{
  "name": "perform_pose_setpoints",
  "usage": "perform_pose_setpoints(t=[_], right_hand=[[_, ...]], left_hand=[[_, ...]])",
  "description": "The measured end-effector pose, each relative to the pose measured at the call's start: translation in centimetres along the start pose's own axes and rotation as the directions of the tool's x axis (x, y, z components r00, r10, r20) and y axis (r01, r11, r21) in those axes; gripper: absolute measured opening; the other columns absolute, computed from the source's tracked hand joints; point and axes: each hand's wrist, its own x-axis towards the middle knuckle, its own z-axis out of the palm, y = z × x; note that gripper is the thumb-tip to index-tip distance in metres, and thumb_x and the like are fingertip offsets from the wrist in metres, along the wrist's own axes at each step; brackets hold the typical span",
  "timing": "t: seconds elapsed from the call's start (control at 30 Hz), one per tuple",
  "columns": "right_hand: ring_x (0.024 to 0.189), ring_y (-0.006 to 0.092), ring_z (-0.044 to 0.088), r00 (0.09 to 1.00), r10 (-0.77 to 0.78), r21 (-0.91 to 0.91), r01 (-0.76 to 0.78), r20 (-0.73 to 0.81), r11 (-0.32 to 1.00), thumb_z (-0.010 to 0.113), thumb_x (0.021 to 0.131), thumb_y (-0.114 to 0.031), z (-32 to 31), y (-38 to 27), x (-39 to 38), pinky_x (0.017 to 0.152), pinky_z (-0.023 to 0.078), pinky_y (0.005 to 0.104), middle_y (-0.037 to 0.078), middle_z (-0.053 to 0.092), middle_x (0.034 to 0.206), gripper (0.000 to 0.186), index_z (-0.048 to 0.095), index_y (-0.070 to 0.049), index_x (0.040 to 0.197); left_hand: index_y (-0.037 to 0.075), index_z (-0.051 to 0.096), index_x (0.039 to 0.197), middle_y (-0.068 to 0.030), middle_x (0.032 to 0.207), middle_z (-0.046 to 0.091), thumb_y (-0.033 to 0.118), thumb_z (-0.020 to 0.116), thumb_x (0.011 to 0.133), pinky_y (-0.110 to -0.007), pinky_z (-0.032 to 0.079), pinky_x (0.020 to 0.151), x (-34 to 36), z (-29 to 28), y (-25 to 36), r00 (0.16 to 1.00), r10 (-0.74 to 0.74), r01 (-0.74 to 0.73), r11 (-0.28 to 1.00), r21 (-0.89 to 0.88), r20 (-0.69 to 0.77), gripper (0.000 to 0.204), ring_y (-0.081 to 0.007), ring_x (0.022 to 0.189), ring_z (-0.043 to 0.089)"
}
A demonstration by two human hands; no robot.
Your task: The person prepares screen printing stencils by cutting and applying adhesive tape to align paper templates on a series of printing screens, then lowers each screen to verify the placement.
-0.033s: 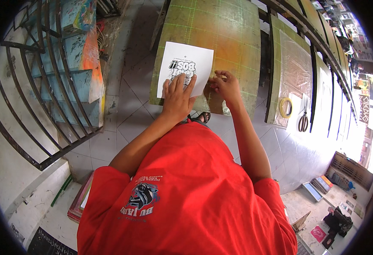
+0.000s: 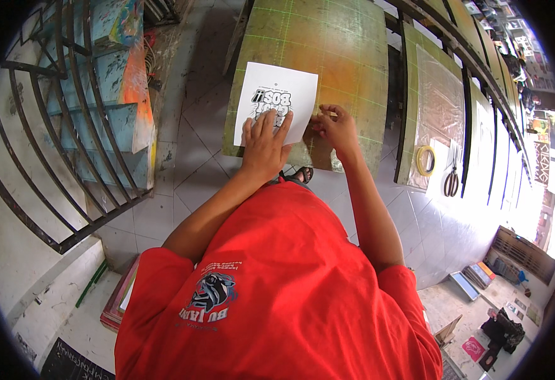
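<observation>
A white sheet of paper (image 2: 296, 85) with bold black-and-white printed lettering lies on a greenish board (image 2: 347, 38) marked with bright green grid lines. My left hand (image 2: 266, 142) rests flat on the sheet's lower part, fingers spread and partly covering the print. Just right of the sheet's edge, my right hand (image 2: 337, 130) is held over the board with thumb and fingers drawn together in a pinch. Whatever may be between those fingertips is too small to name. A dark shadow falls on the board below this hand.
On the neighbouring board to the right are a roll of yellowish tape (image 2: 425, 161), scissors (image 2: 451, 182) and a clear plastic sheet (image 2: 441, 95). Dark metal rails (image 2: 480, 57) run beyond. A metal-bar rack (image 2: 68, 114) with paint-stained blue panels stands left. A sandalled foot (image 2: 304, 175) shows below the board.
</observation>
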Motion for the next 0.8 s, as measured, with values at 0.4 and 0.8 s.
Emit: perform_pose_setpoints(t=[0.4, 0.8], right_hand=[[0.075, 0.0157, 0.067, 0.996, 0.034, 0.071, -0.04, 0.082, 0.997, 0.059, 0.088, -0.01, 0.03, 0.0, 0.43, 0.063, 0.05, 0.0244, 0.012, 0.068, 0.094, 0.035, 0.052, 0.005, 0.119], [0.073, 0.0108, 0.061, 0.983, 0.051, 0.23, -0.092, 0.176, 0.969, 0.056, 0.092, -0.011, 0.25, 0.32, 0.53, 0.064, 0.048, 0.0225, 0.005, 0.064, 0.09, 0.027, 0.054, 0.002, 0.116]], left_hand=[[0.013, 0.038, 0.142, -0.0217, 0.134, 0.039, 0.027, 0.056, 0.086, -0.056, 0.021, 0.103, 0.2, -0.04, 0.46, 1.0, 0.011, -0.012, 0.998, 0.063, 0.005, 0.061, -0.0361, 0.125, 0.035], [0.018, 0.039, 0.142, -0.0227, 0.133, 0.04, 0.044, 0.06, 0.082, -0.057, 0.021, 0.102, 0.34, -0.4, 0.71, 0.998, 0.014, -0.022, 0.993, 0.117, 0.068, 0.069, -0.0367, 0.125, 0.035]])
